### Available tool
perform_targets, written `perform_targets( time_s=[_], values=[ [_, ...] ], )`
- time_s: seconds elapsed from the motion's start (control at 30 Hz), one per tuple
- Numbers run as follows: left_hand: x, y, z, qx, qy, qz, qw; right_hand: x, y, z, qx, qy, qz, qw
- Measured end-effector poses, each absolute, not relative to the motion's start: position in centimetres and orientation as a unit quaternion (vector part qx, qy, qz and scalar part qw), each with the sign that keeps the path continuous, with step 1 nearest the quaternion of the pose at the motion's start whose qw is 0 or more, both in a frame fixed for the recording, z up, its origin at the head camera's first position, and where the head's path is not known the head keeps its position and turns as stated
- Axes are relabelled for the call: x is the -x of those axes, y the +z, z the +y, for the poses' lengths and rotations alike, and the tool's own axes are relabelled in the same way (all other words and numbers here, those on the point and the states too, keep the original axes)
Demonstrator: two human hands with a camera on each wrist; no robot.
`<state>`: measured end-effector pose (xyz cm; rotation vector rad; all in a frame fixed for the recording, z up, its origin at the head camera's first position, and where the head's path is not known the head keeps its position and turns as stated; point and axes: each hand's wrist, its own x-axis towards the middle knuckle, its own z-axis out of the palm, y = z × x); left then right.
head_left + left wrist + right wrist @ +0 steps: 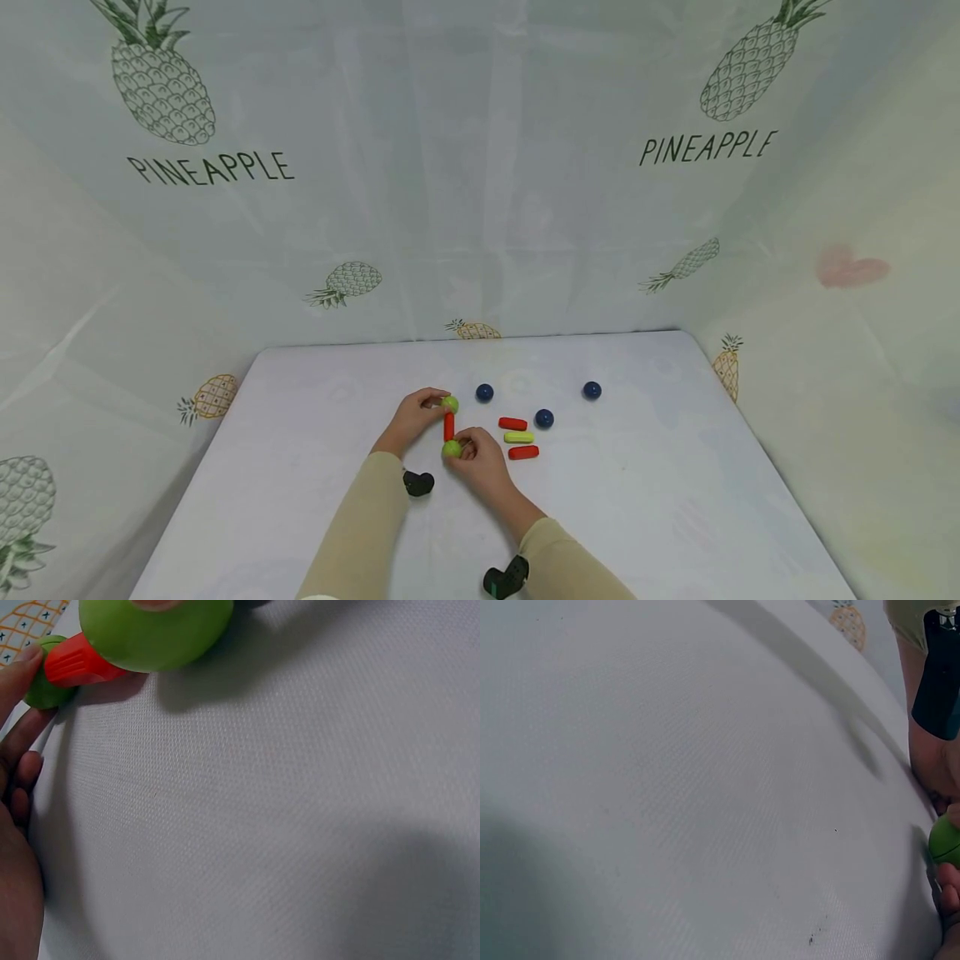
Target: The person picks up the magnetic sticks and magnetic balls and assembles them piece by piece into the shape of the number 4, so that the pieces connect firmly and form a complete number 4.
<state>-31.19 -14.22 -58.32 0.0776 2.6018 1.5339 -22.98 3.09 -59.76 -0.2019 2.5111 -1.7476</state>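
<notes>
My left hand (412, 421) pinches a green ball (450, 403) between thumb and fingertips, at the far end of a short red rod (448, 427). At the rod's near end is a second green ball (452, 449), pinched by my right hand (486, 468). Ball, rod and ball form one straight line over the white table. Seen from the left wrist, the grooved red rod (79, 661) meets both balls, the nearer green ball (157, 641) covering part of it. In the right wrist view a green ball (945, 844) shows between fingers at the right edge.
Right of my hands lie a red rod (513, 423), a yellow-green rod (519, 437) and another red rod (523, 452). Around them sit dark blue balls (544, 418), one farther right and one behind. Pineapple-print cloth (480, 208) hangs behind the white table (645, 500).
</notes>
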Motion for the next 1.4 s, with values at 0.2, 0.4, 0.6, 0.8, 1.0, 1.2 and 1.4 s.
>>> perform_targets(
  time_s=[0.2,0.4,0.6,0.8,1.0,1.2,1.4],
  values=[
    [30.9,-58.3,-14.5,-0.040,0.515,0.855,0.053,22.8,-59.7,2.9,0.067,-0.566,0.821,0.033],
    [30.8,-58.4,-14.8,-0.061,0.504,0.861,0.036,22.7,-59.4,2.9,0.061,-0.565,0.821,0.046],
    [30.5,-57.9,-14.9,-0.040,0.509,0.858,0.051,22.9,-59.1,2.8,0.071,-0.563,0.822,0.055],
    [30.0,-57.7,-15.3,-0.033,0.509,0.859,0.043,22.9,-59.2,2.5,0.074,-0.568,0.817,0.064],
    [29.2,-57.8,-15.6,-0.018,0.506,0.862,0.040,22.7,-59.1,2.6,0.071,-0.558,0.824,0.061],
    [28.4,-57.7,-15.4,-0.021,0.514,0.857,0.034,22.5,-58.8,2.9,0.069,-0.561,0.823,0.053],
    [27.8,-57.9,-15.2,-0.023,0.520,0.853,0.023,22.6,-58.7,3.1,0.069,-0.558,0.826,0.045]
  ],
)
